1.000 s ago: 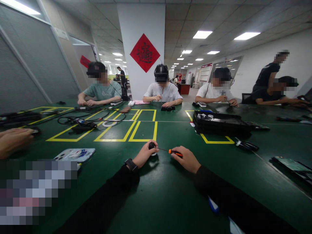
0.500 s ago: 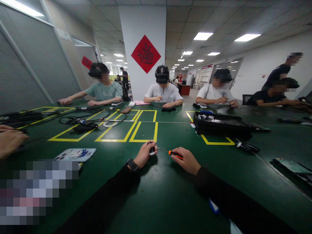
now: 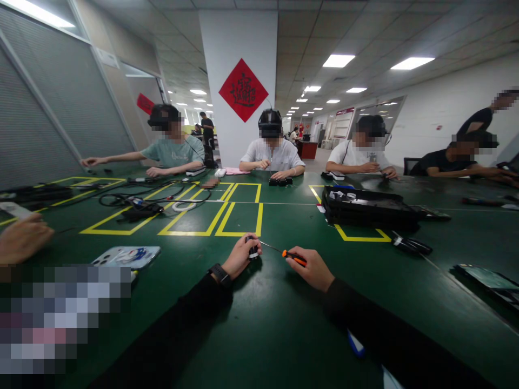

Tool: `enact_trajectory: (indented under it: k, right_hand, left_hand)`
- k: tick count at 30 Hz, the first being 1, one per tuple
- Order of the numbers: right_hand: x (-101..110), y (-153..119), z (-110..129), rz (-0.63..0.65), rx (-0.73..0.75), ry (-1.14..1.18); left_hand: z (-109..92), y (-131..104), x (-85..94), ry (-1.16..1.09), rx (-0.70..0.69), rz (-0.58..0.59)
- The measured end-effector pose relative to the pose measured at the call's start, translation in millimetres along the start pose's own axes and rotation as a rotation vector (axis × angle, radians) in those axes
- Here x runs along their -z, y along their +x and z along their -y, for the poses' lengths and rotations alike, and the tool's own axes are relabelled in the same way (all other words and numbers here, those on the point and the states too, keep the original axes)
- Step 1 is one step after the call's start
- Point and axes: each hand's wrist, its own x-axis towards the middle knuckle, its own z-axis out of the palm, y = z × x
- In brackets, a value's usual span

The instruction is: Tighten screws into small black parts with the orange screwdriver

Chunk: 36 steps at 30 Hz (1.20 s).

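Observation:
Near the middle of the green table, my left hand (image 3: pixel 239 255) is closed around a small black cylindrical part (image 3: pixel 253 250) with a white band at its lower end. My right hand (image 3: pixel 311 268) grips the orange-and-black handle of a screwdriver (image 3: pixel 295 257). Its thin metal shaft points left, and the tip is at the upper right side of the black part, beside my left fingers. Whether the tip touches the part or sits in a screw is too small to tell. My fingers hide much of the black part.
A black tray of parts (image 3: pixel 368 208) stands beyond my right hand, with a black device (image 3: pixel 411 243) nearer. A phone (image 3: pixel 127 256) lies to the left, by another person's hand (image 3: pixel 26 237). Black cables (image 3: pixel 117 200) cross yellow-taped outlines. Several people sit across the table (image 3: pixel 284 302).
The screwdriver tip and my right hand have shifted very slightly; both grips stay the same. At the left, the neighbour's hand has moved inward and now shows a pale object.

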Motion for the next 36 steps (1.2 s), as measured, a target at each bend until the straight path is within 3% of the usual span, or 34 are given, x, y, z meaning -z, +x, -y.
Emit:
enact_trajectory:
  k: [7,15,24,30,36]
  right_hand:
    - [1,0,1,0.054,0.000,-0.027]
    - [1,2,0,0.057,-0.012,-0.077]
    - [0,5,-3,0.042,-0.054,-0.181]
    - [2,4,-4,-0.035,-0.001,-0.086]
    - [-2,3,-10,-0.031,-0.033,-0.007]
  left_hand:
    - [-2,-5,-3.2,0.321,-0.141,0.033]
    - [-6,-7,-4.4,0.518,-0.216,0.062]
    - [-7,-8,-7.8,0.517,-0.153,0.093]
    - [-5,-7,-5.6,0.506,-0.144,0.085]
    - [0,-6,-5.1,0.510,-0.130,0.082]
